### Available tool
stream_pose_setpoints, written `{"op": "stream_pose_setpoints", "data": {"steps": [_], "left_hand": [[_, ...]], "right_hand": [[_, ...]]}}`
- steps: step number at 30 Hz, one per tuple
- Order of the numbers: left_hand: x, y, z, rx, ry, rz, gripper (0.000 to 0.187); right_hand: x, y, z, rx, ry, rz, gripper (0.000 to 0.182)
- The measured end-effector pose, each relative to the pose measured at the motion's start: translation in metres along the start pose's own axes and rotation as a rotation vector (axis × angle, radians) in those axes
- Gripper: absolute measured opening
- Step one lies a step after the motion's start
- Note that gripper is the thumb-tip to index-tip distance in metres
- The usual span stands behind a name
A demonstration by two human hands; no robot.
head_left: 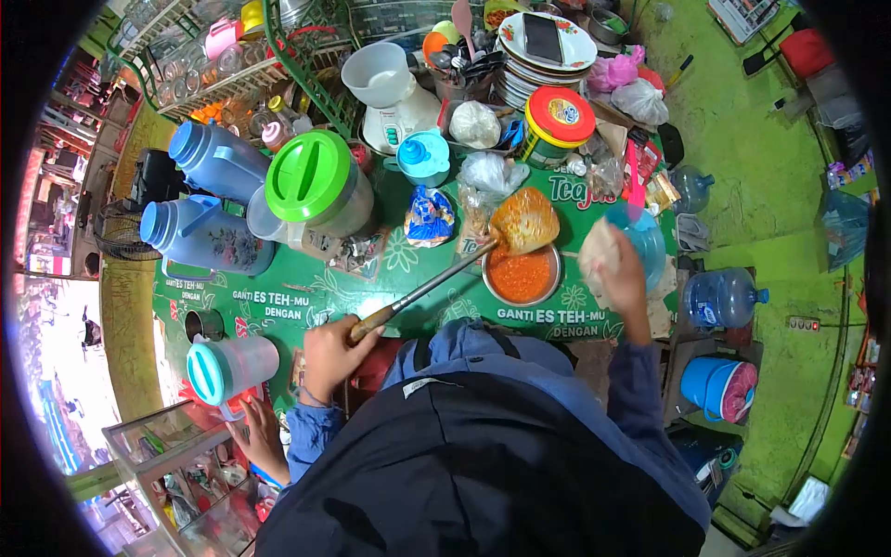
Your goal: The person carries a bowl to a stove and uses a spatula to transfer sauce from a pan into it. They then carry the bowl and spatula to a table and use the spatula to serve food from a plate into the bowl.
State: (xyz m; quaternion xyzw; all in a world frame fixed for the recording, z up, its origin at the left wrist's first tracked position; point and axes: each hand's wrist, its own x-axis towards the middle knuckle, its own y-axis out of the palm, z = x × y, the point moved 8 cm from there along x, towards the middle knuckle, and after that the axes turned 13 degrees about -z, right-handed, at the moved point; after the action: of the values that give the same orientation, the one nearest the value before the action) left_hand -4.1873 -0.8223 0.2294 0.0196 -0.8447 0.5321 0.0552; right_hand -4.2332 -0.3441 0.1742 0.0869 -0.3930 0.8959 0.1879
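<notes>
My left hand (pixel 336 353) is closed around the wooden handle of a long metal ladle (pixel 436 281). The ladle's far end reaches an orange-smeared plastic bag (pixel 526 221), which rests at the back rim of a metal bowl (pixel 522 276) of red-orange sauce. To the right of the bowl, my right hand (pixel 624 278) holds a beige cloth-like item (pixel 600 255), slightly blurred, beside a clear blue basin (pixel 640 243). What the ladle's head looks like is hidden by the bag.
Blue thermoses (pixel 209 235) and a green-lidded container (pixel 316 186) stand left. A blender (pixel 394 102), stacked plates (pixel 548 42) and a red-lidded tub (pixel 560 121) line the back. At lower left, another person's hand (pixel 260 436) is near a teal-lidded pitcher (pixel 232 367).
</notes>
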Motion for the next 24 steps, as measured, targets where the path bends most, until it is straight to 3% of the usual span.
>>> {"op": "stream_pose_setpoints", "data": {"steps": [6,8,12,16,18,21,24], "left_hand": [[0.012,-0.017,-0.016,0.114,0.085,0.085,0.042],[0.010,-0.019,-0.016,0.110,0.085,0.084,0.042],[0.003,-0.020,-0.021,0.100,0.075,0.087,0.040],[0.004,-0.021,-0.023,0.102,0.068,0.084,0.040],[0.004,-0.022,-0.023,0.124,0.047,0.105,0.041],[-0.002,-0.021,-0.023,0.121,0.054,0.094,0.042],[-0.009,-0.019,-0.023,0.094,0.043,0.080,0.043]], "right_hand": [[0.089,0.048,-0.021,0.020,-0.048,0.003,0.060],[0.102,0.071,-0.020,-0.190,-0.234,0.038,0.049],[0.113,0.093,0.037,-0.215,-0.414,-0.006,0.037],[0.120,0.185,0.129,0.075,-0.608,0.474,0.034],[0.099,0.230,0.171,0.036,-0.794,0.661,0.040],[0.054,0.283,0.195,0.126,-0.979,0.921,0.053],[0.027,0.311,0.190,-0.102,-1.022,1.055,0.048]]}}
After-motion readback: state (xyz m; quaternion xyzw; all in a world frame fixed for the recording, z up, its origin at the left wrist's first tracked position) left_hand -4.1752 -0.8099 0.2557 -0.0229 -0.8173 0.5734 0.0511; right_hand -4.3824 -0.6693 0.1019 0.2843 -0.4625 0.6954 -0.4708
